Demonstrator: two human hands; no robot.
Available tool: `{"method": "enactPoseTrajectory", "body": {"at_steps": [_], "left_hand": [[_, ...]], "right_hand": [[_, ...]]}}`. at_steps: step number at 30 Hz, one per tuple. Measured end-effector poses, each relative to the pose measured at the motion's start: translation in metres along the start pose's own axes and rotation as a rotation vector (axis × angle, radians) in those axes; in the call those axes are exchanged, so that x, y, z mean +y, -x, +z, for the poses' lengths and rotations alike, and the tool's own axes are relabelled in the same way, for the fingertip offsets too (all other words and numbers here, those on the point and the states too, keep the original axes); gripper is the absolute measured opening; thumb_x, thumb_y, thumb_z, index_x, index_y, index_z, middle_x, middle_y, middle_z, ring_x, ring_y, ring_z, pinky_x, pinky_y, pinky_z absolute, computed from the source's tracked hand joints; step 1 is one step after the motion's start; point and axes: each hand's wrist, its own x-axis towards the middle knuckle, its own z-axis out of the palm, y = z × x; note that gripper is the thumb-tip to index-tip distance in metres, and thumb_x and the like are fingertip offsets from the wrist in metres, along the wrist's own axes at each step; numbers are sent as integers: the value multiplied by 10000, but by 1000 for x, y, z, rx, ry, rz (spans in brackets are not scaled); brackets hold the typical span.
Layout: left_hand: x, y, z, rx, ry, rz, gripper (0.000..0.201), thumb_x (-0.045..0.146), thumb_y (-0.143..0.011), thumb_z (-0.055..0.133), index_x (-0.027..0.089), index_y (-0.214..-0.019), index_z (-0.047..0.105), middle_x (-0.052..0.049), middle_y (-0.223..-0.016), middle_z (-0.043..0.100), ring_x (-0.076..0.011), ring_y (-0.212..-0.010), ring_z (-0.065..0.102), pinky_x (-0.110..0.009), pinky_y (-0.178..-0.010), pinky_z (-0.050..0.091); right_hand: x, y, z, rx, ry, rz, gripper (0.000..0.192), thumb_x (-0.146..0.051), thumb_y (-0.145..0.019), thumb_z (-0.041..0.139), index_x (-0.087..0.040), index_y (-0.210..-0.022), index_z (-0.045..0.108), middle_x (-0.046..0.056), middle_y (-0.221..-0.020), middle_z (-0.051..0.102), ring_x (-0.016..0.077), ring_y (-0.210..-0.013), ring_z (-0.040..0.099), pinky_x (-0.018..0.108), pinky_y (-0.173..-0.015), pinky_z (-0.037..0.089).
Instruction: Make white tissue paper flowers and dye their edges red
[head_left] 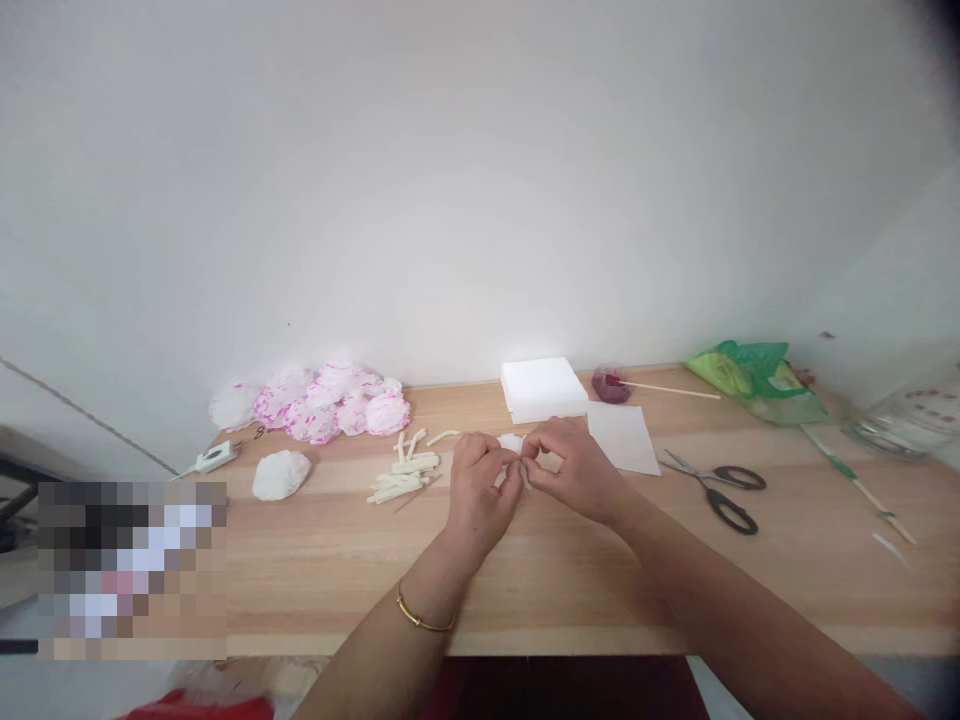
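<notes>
My left hand [484,485], a gold bangle on its wrist, is closed in a pinch over the middle of the table. My right hand [566,465] meets it there, thumb and fingertips pressed together. Between them shows a small piece of thin white paper [511,441], mostly hidden by my fingers. Left of my left hand lies a pile of short pale cream strips [405,478]. Just beyond my right hand are a loose white paper sheet [624,438] and a thick stack of white paper [545,388].
Pink-edged white paper puffs [330,402] sit against the wall, a plain white puff [281,475] nearer. Rightward are a small bowl of dark red liquid [611,388] with a stick, black-handled scissors [712,490], a green plastic bag [772,375], a glass jar [900,425] and a green-banded stick [862,490].
</notes>
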Motion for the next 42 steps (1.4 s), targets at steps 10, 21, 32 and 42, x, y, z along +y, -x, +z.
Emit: {"method": "enactPoseTrajectory", "body": {"at_steps": [10,21,32,42], "left_hand": [[2,-2,1,-25,168,-134,93,128,-767,583,176,-721,647,-24,-749,524,-140,-733,520,-267,-645,404],[-1,-1,1,-2,153,-131,100,134,-773,571,182,-739,652,-26,-747,536,-142,-728,521,-274,-649,406],[2,-2,1,3,130,-83,99,110,-764,571,172,-720,635,-24,-725,537,-138,-710,525,-273,-650,402],[3,-5,-2,11,232,-197,116,89,-736,577,176,-684,634,-2,-674,546,-119,-656,518,-243,-605,408]], "right_hand": [[-1,-1,1,-1,-60,11,161,-114,-730,564,-203,-650,456,-24,-659,554,141,-665,484,303,-695,364],[-1,0,-1,0,12,2,113,-135,-730,570,-210,-691,495,-18,-698,601,155,-696,519,335,-749,354],[-3,-1,-2,1,-50,17,149,-109,-717,551,-210,-657,459,-19,-665,564,150,-670,498,307,-696,373],[-4,-2,-4,1,-94,85,111,-112,-711,552,-211,-683,511,-17,-690,582,154,-690,520,312,-694,392]]}}
